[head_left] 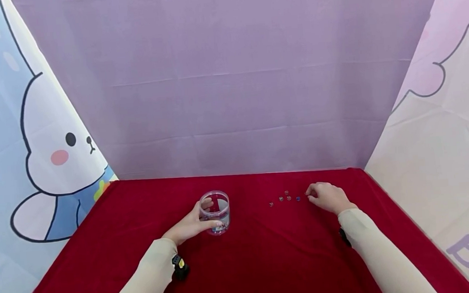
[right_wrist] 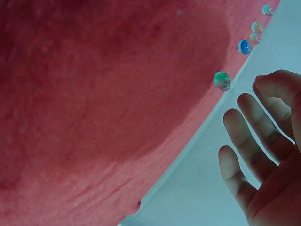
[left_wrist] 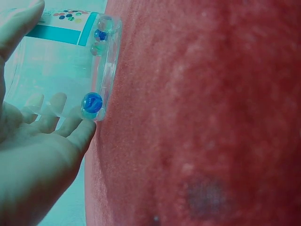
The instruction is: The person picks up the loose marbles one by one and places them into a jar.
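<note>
My left hand (head_left: 195, 224) grips a clear plastic jar (head_left: 214, 198) around its side, thumb in front and fingers behind. The jar stands upright and open-topped on the red cloth, with a label on its wall. In the left wrist view several marbles lie at its bottom, among them a large blue marble (left_wrist: 92, 102). My right hand (head_left: 327, 197) hovers at the right end of a loose group of glass marbles, thumb and forefinger close together, other fingers loosely bent, nothing visible between them. Nearest it in the head view is a blue marble (head_left: 298, 199); a green marble (right_wrist: 221, 80) shows in the right wrist view.
Several clear marbles (head_left: 281, 198) lie on the red cloth (head_left: 251, 263) between the jar and my right hand. A purple curtain (head_left: 230, 83) hangs behind the table. Printed cloths stand at either side, the left one with a cartoon rabbit (head_left: 63, 149).
</note>
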Available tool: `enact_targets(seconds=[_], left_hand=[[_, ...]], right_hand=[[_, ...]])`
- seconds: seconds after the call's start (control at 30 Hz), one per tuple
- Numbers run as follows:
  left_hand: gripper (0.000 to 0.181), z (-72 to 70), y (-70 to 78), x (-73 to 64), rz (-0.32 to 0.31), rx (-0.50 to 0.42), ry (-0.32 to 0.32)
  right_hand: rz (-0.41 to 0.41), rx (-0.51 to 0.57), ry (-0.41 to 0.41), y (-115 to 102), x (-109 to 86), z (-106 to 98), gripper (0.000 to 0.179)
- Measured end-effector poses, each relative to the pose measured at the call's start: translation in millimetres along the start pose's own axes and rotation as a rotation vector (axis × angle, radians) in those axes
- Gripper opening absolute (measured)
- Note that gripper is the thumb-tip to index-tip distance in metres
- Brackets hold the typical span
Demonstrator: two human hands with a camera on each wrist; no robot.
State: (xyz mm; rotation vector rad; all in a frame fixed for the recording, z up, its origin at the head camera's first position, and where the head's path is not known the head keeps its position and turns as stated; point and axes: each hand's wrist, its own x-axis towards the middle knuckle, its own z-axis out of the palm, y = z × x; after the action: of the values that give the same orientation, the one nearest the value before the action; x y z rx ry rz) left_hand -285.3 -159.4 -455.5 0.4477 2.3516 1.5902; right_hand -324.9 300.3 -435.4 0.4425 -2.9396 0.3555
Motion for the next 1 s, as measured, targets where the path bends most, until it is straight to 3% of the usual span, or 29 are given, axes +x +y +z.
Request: enact_targets(seconds=[0.53,1.0], left_hand=[[0.095,0.2,0.5,-0.3,0.005,-0.001,-0.002],[0.094,0.1,0.4,0.0,0.008,0.003,-0.003]], right_hand=[[0.082,-0.030,-0.090,-2.8,4.1,4.6,0.018],[0.108,0.006,-0.133,2.8,3.4,9.3,0.017]])
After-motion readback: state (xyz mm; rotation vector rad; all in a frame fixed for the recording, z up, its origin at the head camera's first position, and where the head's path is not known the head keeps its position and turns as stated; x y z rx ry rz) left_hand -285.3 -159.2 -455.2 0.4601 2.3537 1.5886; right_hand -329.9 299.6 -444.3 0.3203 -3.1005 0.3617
